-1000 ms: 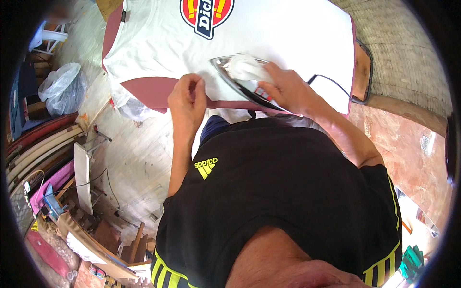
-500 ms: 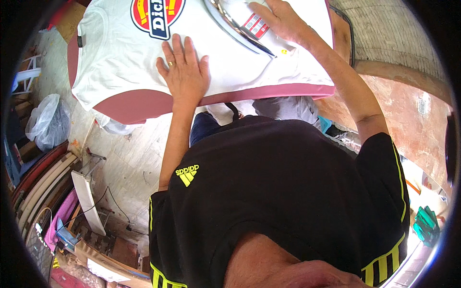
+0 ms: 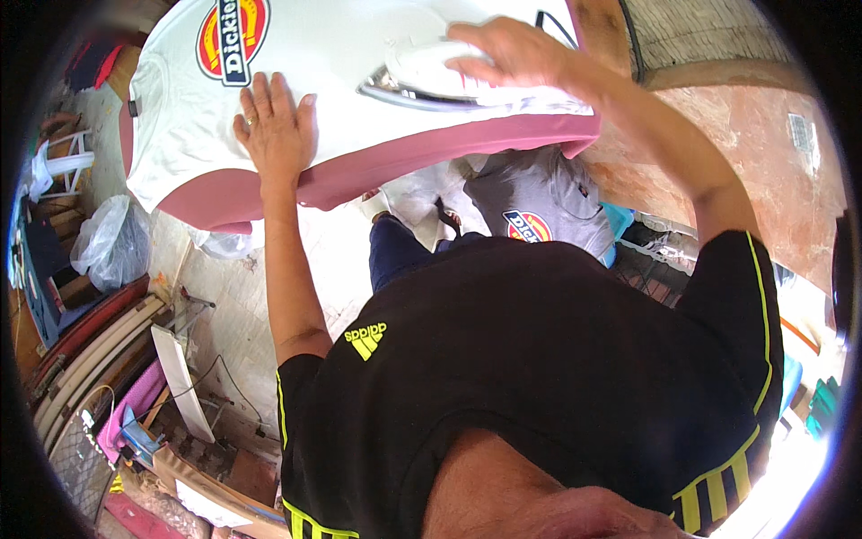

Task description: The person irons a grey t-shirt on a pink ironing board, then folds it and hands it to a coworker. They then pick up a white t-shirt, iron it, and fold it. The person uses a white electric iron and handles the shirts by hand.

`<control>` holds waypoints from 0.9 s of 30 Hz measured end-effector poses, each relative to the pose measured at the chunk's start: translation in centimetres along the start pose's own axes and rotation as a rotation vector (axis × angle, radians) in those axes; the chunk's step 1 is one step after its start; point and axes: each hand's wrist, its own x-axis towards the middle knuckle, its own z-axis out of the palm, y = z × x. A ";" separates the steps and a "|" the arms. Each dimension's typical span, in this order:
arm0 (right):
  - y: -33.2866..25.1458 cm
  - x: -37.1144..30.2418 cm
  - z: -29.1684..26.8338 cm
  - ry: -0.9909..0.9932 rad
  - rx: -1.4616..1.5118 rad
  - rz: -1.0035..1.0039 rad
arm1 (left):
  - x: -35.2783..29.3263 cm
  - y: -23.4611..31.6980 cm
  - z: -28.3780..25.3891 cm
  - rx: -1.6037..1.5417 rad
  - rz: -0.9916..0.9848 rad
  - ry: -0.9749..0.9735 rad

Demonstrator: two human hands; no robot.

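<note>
A white T-shirt (image 3: 332, 54) with a round red, yellow and dark printed badge (image 3: 233, 40) lies spread over an ironing board with a pink cover (image 3: 377, 171). My left hand (image 3: 277, 130) rests flat on the shirt just below the badge, fingers apart, a ring on one finger. My right hand (image 3: 512, 56) is wrapped round the handle of a clothes iron (image 3: 422, 85), whose pointed tip faces left toward the badge. The soleplate sits on the shirt near the board's near edge. Part of the iron's body is washed out by glare.
A grey shirt (image 3: 548, 202) with a similar badge lies below the board, beside a light blue container (image 3: 617, 225). To the left are a clear plastic bag (image 3: 112, 242) and stacked boards (image 3: 94, 350). A black cord (image 3: 557, 27) shows behind my right hand. A reddish stone-like surface (image 3: 736, 153) is at right.
The iron has turned so its tip points left instead of toward me, and sits nearer the board's near edge. My left hand appears farther left and lower; the whole view has shifted.
</note>
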 end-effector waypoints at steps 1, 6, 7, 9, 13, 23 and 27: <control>0.6 1.1 -1.0 -0.005 -0.013 0.089 | -0.2 -0.2 -0.1 0.003 -0.008 0.000; 4.8 2.0 -4.8 0.246 -0.034 0.025 | 0.7 1.0 0.0 0.012 0.024 0.013; 5.3 1.7 -4.7 0.275 0.016 0.027 | 0.8 1.4 -0.1 0.038 0.006 -0.001; 5.7 0.5 -3.8 0.269 -0.006 -0.042 | 0.6 2.1 0.1 0.077 -0.062 -0.056; 5.2 -3.4 -1.6 0.089 -0.050 -0.086 | -0.3 4.8 0.8 0.017 -0.158 -0.008; 11.1 -10.5 -5.6 0.063 0.096 -0.073 | 0.4 5.6 0.2 0.069 -0.161 -0.035; 10.4 -12.3 -5.6 0.050 0.164 0.023 | 0.2 5.4 0.4 0.063 -0.172 -0.017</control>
